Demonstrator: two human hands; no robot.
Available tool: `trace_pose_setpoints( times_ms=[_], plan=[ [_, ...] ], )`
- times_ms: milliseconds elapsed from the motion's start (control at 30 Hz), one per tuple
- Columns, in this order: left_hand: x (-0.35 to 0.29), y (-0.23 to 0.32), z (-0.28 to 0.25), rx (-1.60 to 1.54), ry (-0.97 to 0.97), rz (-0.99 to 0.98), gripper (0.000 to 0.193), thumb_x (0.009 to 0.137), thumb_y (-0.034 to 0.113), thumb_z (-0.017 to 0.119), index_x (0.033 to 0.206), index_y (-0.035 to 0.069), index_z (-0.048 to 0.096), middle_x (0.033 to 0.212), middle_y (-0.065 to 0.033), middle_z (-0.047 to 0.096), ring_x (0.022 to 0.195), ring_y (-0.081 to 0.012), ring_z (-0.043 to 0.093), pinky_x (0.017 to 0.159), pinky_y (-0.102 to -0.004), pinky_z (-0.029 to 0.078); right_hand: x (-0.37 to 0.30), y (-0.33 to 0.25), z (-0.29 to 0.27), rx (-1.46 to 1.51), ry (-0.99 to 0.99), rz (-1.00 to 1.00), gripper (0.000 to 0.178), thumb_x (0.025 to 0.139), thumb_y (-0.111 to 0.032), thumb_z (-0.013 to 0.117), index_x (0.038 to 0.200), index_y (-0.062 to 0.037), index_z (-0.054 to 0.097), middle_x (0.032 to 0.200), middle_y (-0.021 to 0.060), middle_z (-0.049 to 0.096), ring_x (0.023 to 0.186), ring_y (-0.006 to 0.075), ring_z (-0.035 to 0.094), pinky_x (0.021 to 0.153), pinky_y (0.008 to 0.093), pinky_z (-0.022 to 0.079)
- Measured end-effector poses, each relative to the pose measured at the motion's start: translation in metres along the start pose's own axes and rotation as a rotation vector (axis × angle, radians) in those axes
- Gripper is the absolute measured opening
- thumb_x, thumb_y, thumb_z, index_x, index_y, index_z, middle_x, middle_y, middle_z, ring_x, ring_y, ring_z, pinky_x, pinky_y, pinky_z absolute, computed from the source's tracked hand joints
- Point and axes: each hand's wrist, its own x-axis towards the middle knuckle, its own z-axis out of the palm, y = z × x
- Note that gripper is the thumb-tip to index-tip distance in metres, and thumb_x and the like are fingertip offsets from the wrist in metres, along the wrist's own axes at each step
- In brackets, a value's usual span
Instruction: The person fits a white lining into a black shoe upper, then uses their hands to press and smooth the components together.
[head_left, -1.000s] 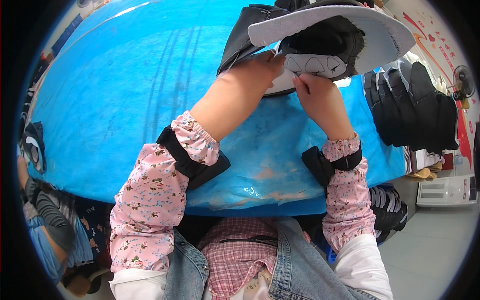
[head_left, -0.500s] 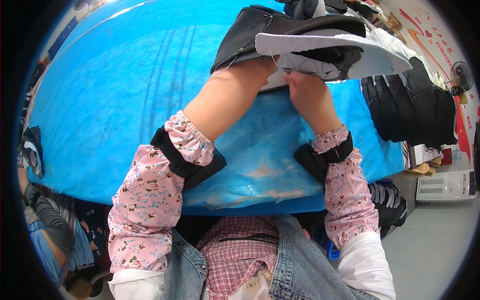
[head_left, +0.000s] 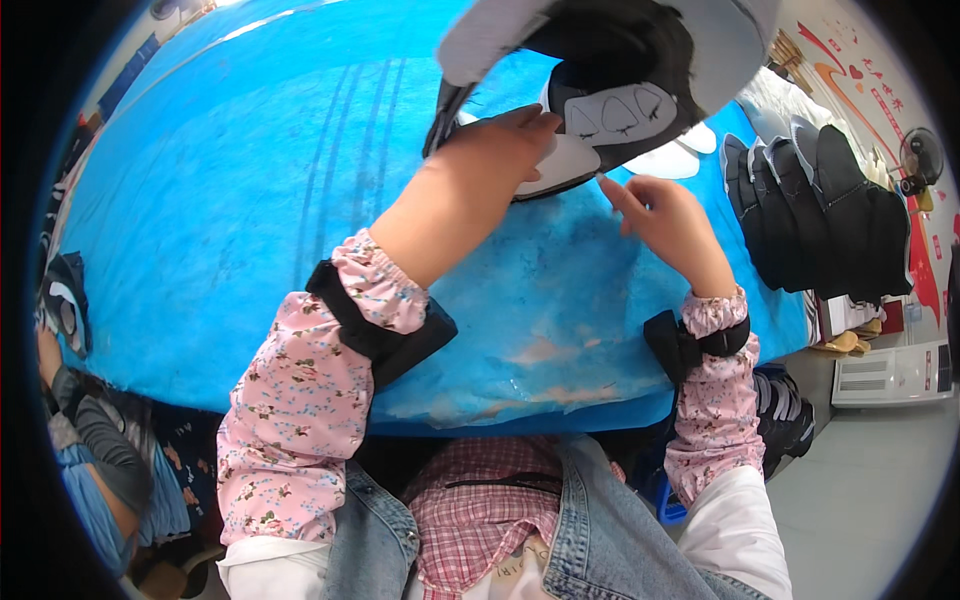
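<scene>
A cap sits at the far edge of the table, with the left hand on its near left side and the right hand just right of it. A row of stacked caps lies further right, and flat cut pieces rest between that row and the cap.

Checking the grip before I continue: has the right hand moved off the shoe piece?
Yes. The right hand has come off the shoe piece, now below it over the blue table.

Table cover: bright blue, pale rust blotches near its front edge. Cap: grey brim, black inside, white label. Sleeves: pink, small floral print, black cuffs. Shirt: red-white check. Stacked caps: black.
</scene>
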Motion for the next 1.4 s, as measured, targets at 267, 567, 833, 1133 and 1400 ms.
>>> trace_pose_setpoints(
  times_ms=[267, 567, 833, 1133, 1400],
  plan=[
    [0.005, -0.005, -0.007, 0.032, -0.024, 0.040, 0.045, 0.077, 0.005, 0.057, 0.120, 0.008, 0.046, 0.116, -0.0166, 0.051, 0.095, -0.0347, 0.053, 0.079, -0.0369, 0.045, 0.053, -0.019, 0.048, 0.773, 0.473, -0.332, 0.030, 0.081, -0.029, 0.059, 0.086, -0.0004, 0.062, 0.068, 0.0102, 0.061, 0.064, 0.0238, 0.059, 0.057, 0.0348, 0.045],
    [-0.007, -0.004, -0.004, 0.035, 0.024, -0.012, 0.042, 0.079, 0.010, 0.057, 0.119, 0.002, 0.045, 0.112, -0.0197, 0.053, 0.091, -0.0374, 0.053, 0.078, -0.0390, 0.043, 0.035, -0.039, 0.036, -0.107, 0.545, -0.424, 0.014, 0.070, -0.008, 0.055, 0.083, -0.0040, 0.057, 0.058, 0.0109, 0.058, 0.054, 0.0292, 0.058, 0.048, 0.0363, 0.045],
    [-0.015, -0.006, -0.008, 0.400, 0.091, 0.037, 0.034, 0.083, 0.020, 0.054, 0.110, 0.000, 0.050, 0.097, -0.0165, 0.055, 0.087, -0.0302, 0.052, 0.072, -0.0400, 0.041, 0.044, -0.040, 0.032, -0.160, 0.546, -0.535, 0.010, 0.067, -0.002, 0.053, 0.077, 0.0015, 0.056, 0.053, 0.0119, 0.056, 0.051, 0.0264, 0.058, 0.045, 0.0348, 0.044],
    [-0.023, -0.021, -0.015, 0.209, 0.051, -0.055, 0.026, 0.083, 0.018, 0.054, 0.102, 0.000, 0.055, 0.081, -0.0163, 0.052, 0.075, -0.0317, 0.052, 0.065, -0.0401, 0.039, 0.048, -0.048, 0.029, -0.158, 0.519, -0.567, 0.019, 0.067, -0.002, 0.054, 0.086, 0.0006, 0.058, 0.056, 0.0125, 0.056, 0.053, 0.0279, 0.058, 0.047, 0.0363, 0.043],
    [-0.035, -0.026, -0.012, -0.108, 0.027, -0.356, 0.030, 0.089, 0.018, 0.047, 0.110, -0.002, 0.050, 0.088, -0.0194, 0.055, 0.076, -0.0318, 0.057, 0.068, -0.0362, 0.044, 0.047, -0.046, 0.023, -0.104, 0.509, -0.548, 0.012, 0.068, -0.012, 0.060, 0.075, -0.0025, 0.058, 0.056, 0.0123, 0.057, 0.054, 0.0281, 0.059, 0.050, 0.0368, 0.046]
  ],
)
